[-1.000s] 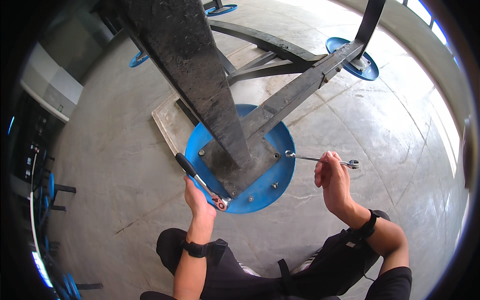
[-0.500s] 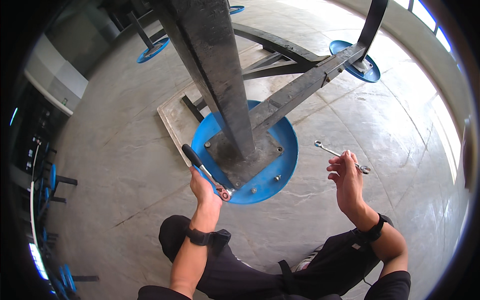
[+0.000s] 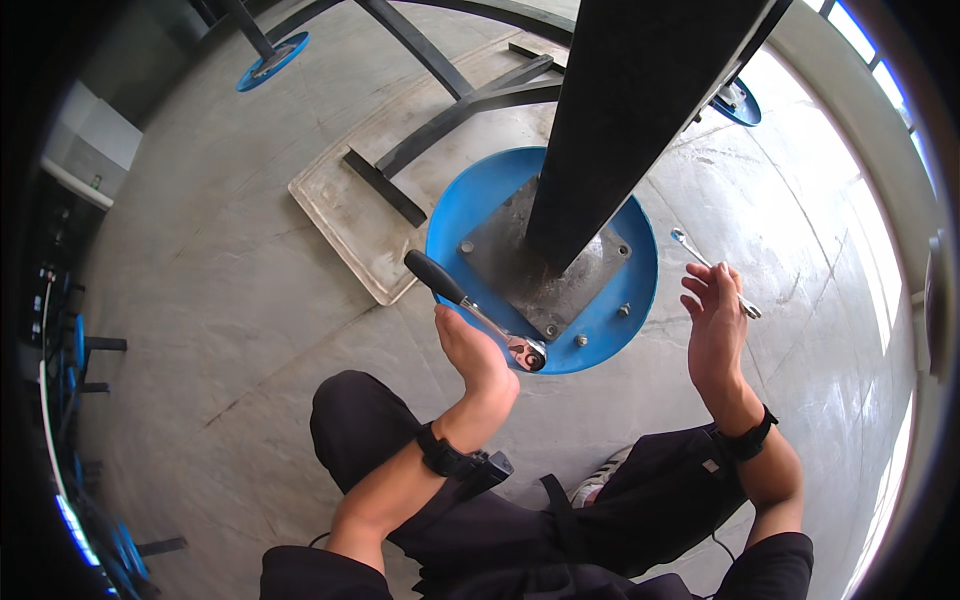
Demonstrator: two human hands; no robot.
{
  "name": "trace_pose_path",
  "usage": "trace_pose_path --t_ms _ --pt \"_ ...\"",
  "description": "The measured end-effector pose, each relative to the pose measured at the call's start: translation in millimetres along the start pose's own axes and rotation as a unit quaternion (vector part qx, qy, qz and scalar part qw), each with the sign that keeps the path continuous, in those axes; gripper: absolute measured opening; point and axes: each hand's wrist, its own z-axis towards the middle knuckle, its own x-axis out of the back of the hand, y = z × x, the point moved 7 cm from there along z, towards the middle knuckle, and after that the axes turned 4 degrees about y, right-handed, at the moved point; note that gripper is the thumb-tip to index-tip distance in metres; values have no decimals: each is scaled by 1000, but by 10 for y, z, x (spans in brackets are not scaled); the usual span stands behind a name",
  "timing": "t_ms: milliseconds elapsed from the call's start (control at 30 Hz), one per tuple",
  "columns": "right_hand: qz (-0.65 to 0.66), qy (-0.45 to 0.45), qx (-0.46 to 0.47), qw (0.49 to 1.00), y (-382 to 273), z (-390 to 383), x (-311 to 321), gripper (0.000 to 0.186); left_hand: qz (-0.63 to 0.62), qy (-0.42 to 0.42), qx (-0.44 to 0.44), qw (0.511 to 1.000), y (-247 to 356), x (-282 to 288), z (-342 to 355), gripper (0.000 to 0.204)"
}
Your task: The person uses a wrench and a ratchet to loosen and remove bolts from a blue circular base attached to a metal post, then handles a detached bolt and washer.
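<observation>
My right hand (image 3: pixel 716 325), raised to the right of a blue round dish-like base (image 3: pixel 450 210), pinches a silver combination wrench (image 3: pixel 748 304) between thumb and fingers. At the base's near left rim is my left hand (image 3: pixel 475 350), its fingers mostly hidden; whether they grip the rim or the ratchet cannot be made out. A ratchet wrench (image 3: pixel 480 316) with a black handle lies across that rim beside the hand, its head inside the dish. Two bolts, a nearer bolt (image 3: pixel 581 341) and a farther bolt (image 3: pixel 624 310), stand by the square steel plate (image 3: pixel 510 285).
A thick black post (image 3: pixel 620 130) rises from the plate. Behind it, black steel bars (image 3: pixel 440 130) cross a pale, worn board (image 3: pixel 340 215). Another blue base (image 3: pixel 272 62) stands far left, with one more (image 3: pixel 740 104) at far right. My knees (image 3: pixel 355 420) are close in front.
The view has shifted, so the blue base and post now appear farther right and higher. My right hand still has the combination wrench; my left hand stays by the rim and ratchet.
</observation>
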Motion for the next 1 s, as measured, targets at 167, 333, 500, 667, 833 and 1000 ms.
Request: trace_pose_path --t_ms 167,333,500,667,833,1000 --pt "-44 3 146 988 -338 -246 106 22 -1 -46 -14 999 -3 -10 -131 46" --pt "-38 -132 301 944 -517 -667 -114 29 -10 -63 11 998 30 46 -125 42" --pt "58 -353 239 903 -320 -1047 -471 29 61 -92 7 994 121 49 -135 44" --pt "-35 -503 130 854 -129 -1225 -902 25 78 -128 6 989 160 76 -122 46" --pt "-69 -389 -144 908 225 -989 -1073 17 161 -194 -92 963 325 -38 -70 74" --pt "-65 -382 -178 905 338 -809 -1160 15 179 -212 -173 945 541 -89 69 83"
